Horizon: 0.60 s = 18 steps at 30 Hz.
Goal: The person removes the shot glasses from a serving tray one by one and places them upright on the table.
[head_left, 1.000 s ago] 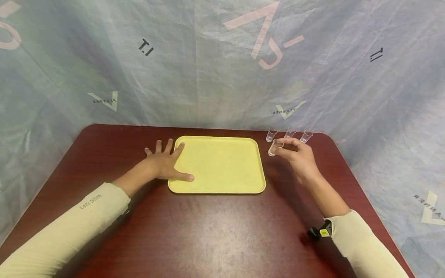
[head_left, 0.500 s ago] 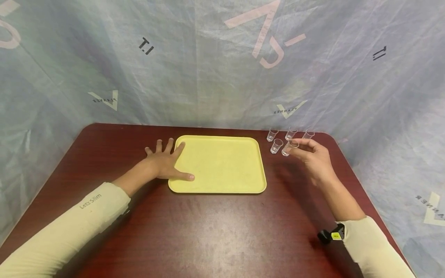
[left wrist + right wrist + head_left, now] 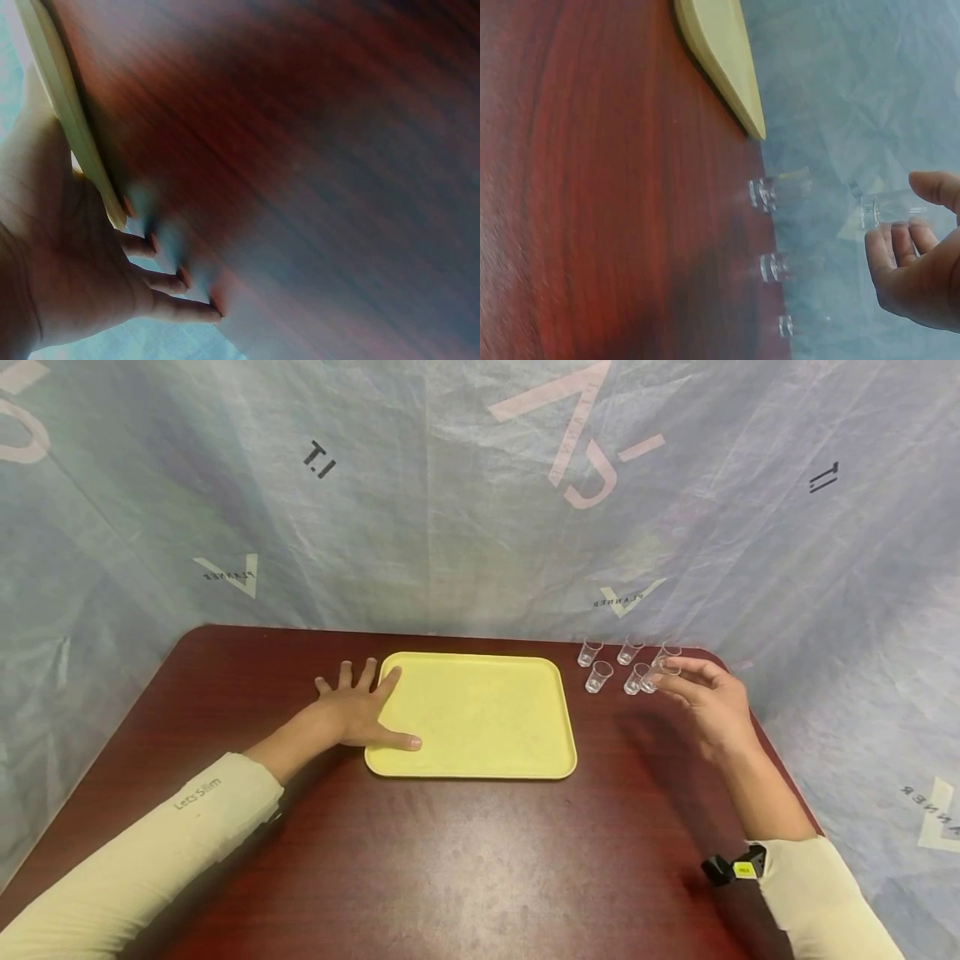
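My left hand (image 3: 351,714) lies with fingers spread at the tray's left end. Its thumb and index finger reach over the rim of the yellow tray (image 3: 480,774), and the other fingers rest beyond it. At the far right, my right hand (image 3: 716,706) pinches a clear shot glass (image 3: 904,206) between thumb and fingers. Just left of the held glass stands another shot glass (image 3: 635,679), seeming close to it, with one more shot glass (image 3: 597,678) further left. Behind them are a back-left glass (image 3: 588,653), a back-middle glass (image 3: 628,651) and a back-right glass (image 3: 663,654), partly overlapped.
The dark red wooden table (image 3: 480,868) ends at its back edge against a grey printed curtain (image 3: 420,510). More curtain hangs along both sides. A black wrist device (image 3: 735,867) sits by the right sleeve.
My right hand has moved rightward along the front row in steps. Two shot glasses now stand on the table where it was. The left hand and tray have stayed put.
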Motion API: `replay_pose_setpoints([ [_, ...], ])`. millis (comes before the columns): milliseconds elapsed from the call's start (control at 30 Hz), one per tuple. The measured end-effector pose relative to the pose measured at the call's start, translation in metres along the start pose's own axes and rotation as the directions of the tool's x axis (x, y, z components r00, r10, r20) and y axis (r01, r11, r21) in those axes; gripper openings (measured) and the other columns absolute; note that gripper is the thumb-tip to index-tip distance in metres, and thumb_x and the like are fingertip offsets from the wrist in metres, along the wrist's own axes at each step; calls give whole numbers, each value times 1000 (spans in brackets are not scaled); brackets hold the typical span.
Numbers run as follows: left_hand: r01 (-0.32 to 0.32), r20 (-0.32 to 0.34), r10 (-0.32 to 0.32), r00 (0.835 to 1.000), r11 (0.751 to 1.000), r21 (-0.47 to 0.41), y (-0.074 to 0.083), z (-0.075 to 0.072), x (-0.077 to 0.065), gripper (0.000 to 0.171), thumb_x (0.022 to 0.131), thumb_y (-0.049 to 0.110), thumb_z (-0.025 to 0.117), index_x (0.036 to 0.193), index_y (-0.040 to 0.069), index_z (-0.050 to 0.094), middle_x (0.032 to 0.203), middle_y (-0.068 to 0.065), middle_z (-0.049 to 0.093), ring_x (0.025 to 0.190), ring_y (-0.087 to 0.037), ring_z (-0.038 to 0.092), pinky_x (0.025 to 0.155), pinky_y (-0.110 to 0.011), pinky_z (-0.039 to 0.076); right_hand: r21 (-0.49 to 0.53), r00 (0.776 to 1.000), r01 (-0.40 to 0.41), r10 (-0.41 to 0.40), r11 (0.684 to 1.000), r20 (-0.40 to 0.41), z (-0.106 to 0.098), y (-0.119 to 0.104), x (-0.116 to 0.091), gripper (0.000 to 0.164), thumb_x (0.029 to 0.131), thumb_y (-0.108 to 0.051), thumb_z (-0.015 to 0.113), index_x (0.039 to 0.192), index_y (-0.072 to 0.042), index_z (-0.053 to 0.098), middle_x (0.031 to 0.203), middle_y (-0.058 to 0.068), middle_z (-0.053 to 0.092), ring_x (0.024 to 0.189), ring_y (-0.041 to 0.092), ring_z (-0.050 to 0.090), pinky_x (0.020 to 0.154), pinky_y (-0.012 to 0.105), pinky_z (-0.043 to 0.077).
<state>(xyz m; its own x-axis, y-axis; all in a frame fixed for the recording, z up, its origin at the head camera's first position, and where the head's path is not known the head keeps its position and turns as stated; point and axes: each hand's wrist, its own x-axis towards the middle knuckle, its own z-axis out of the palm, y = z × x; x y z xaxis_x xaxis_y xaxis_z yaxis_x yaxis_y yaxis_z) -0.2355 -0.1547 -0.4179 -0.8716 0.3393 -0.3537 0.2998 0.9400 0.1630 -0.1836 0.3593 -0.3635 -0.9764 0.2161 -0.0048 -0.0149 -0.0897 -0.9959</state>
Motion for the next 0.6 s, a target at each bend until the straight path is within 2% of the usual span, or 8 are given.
replay_pose_setpoints([
  [267, -1, -2, 1, 1000, 1000, 2, 0, 1, 0, 148, 80, 108, 57, 184, 21, -3, 187, -34, -7, 166, -74, -2, 119, -100, 9, 131, 998, 61, -57, 990, -30, -18, -8, 6, 25, 94, 14, 83, 111, -5, 82, 106, -2, 84, 89, 8, 82, 87, 22, 67],
  [500, 3, 6, -3, 1000, 1000, 4, 1, 0, 0, 148, 80, 107, 58, 184, 22, -4, 187, -34, -8, 167, -73, -2, 119, -100, 9, 234, 996, 61, -46, 970, -72, -39, -14, 20, 22, 95, 19, 77, 107, 0, 80, 103, 4, 86, 89, 13, 85, 87, 25, 68],
  [600, 3, 7, -3, 1000, 1000, 9, 2, 0, -1, 148, 81, 107, 57, 184, 21, -5, 187, -34, -8, 167, -74, -2, 119, -100, 9, 235, 996, 47, -27, 971, -87, -46, -14, 26, 21, 96, 18, 77, 105, -1, 80, 104, 3, 86, 91, 11, 85, 88, 25, 68],
])
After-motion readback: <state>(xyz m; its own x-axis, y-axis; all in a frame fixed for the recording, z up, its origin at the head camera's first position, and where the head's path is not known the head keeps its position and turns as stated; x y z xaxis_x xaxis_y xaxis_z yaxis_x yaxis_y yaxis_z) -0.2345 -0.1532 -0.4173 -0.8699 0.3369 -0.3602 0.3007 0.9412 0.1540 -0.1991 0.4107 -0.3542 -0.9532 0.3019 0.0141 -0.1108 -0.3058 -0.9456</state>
